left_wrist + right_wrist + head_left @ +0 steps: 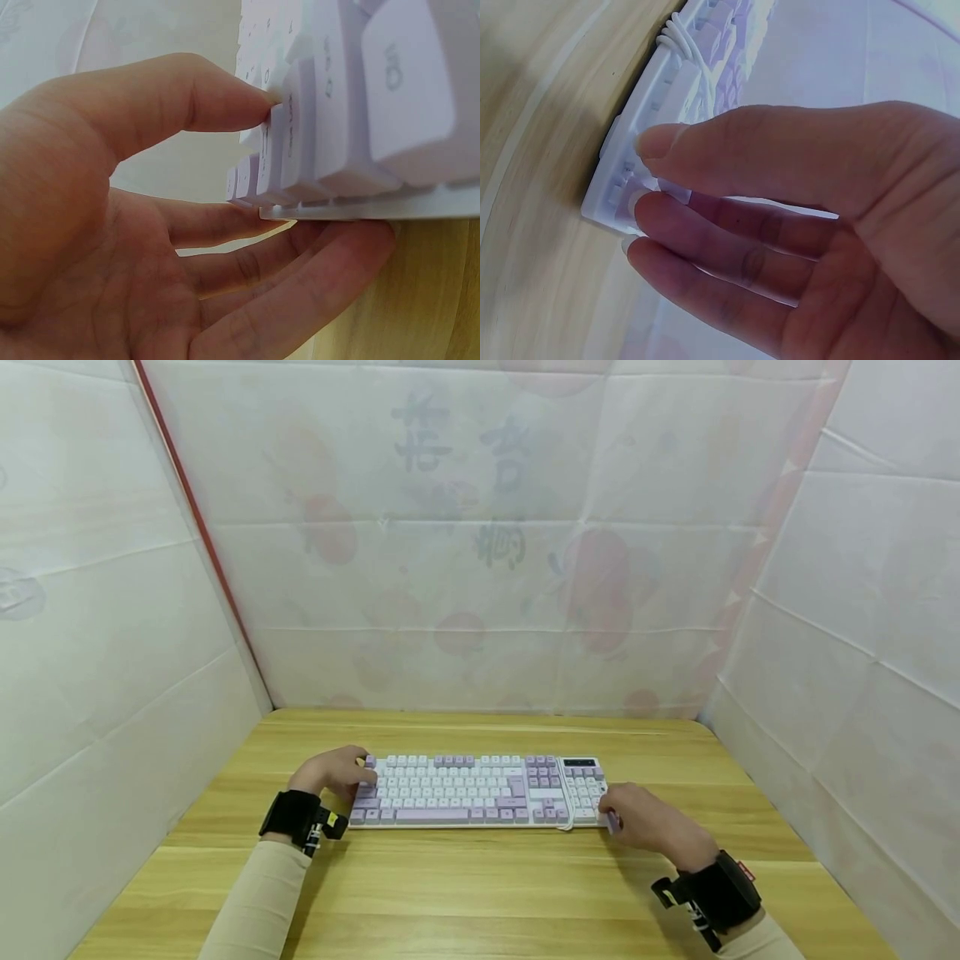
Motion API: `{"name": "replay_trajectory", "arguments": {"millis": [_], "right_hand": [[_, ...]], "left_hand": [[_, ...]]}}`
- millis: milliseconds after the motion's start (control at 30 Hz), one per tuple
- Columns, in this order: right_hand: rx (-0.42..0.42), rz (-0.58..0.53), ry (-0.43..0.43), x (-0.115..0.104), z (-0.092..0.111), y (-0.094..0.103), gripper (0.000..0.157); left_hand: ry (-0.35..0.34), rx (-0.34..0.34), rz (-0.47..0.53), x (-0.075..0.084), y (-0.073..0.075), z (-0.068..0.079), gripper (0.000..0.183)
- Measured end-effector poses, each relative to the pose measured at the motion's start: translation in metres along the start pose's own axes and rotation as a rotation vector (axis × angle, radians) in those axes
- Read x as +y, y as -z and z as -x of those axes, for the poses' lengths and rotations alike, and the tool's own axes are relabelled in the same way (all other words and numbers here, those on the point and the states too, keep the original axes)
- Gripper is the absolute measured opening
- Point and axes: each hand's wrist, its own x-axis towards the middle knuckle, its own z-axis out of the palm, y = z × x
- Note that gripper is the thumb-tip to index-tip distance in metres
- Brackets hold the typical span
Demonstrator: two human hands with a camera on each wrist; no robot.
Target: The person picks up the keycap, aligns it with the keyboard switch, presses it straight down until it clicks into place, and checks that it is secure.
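Note:
A white and lilac keyboard lies across the wooden table, its long side facing me. At its left end my left hand grips it. In the left wrist view the thumb presses on the keys while the other fingers reach beneath the edge. My right hand holds the right end near the front corner, thumb over the number pad, other fingers curled at the side. A lilac key shows by those fingers; most of this corner is hidden. A white cable is looped around the keyboard near the number pad.
The table has light wood grain. White printed sheets hang as a back wall, a left wall and a right wall around it. Each wrist wears a black strap with a small camera.

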Motion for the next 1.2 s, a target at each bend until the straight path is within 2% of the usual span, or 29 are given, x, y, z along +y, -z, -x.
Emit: {"name": "replay_trajectory", "arguments": {"millis": [467, 800, 1200], "right_hand": [[0.016, 0.052, -0.022, 0.005, 0.000, -0.001, 0.020], [0.000, 0.075, -0.104, 0.010, -0.004, -0.002, 0.019], [0.029, 0.078, -0.085, 0.014, -0.006, -0.003, 0.020]], "left_hand": [[0.004, -0.005, 0.012, 0.000, 0.000, -0.001, 0.074], [0.003, -0.001, 0.012, -0.001, -0.001, -0.001, 0.072], [-0.002, -0.003, 0.010, -0.002, -0.001, -0.002, 0.075]]}}
